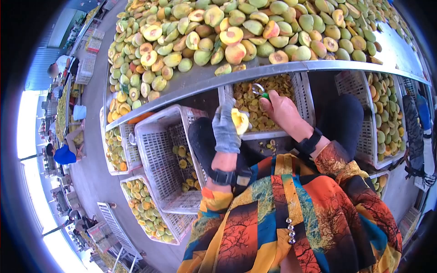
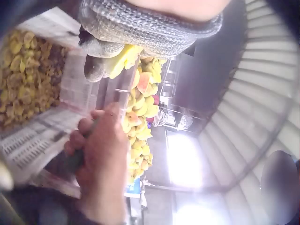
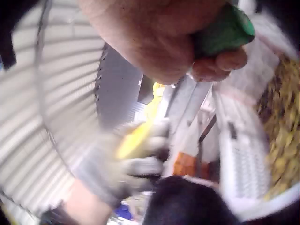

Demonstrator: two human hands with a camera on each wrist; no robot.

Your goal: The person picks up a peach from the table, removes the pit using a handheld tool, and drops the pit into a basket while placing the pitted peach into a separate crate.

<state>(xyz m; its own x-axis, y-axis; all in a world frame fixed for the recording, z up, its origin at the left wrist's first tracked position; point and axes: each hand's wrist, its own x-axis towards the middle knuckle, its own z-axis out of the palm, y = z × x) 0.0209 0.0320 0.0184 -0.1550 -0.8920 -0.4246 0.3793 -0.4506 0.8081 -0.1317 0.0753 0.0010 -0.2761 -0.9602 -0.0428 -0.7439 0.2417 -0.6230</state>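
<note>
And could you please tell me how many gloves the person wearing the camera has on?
1: a grey glove on the left hand, which holds a yellow fruit piece. The right hand, gripping a green-handled tool, is bare. Neither hand is hidden.

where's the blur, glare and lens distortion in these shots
Head view: fisheye bowing along the metal table edge, dark corners, blown-out light at far left, piled fruit fairly sharp; left wrist view: right hand soft, white glare below centre; right wrist view: gloved left hand smeared, green handle clearer.
</note>
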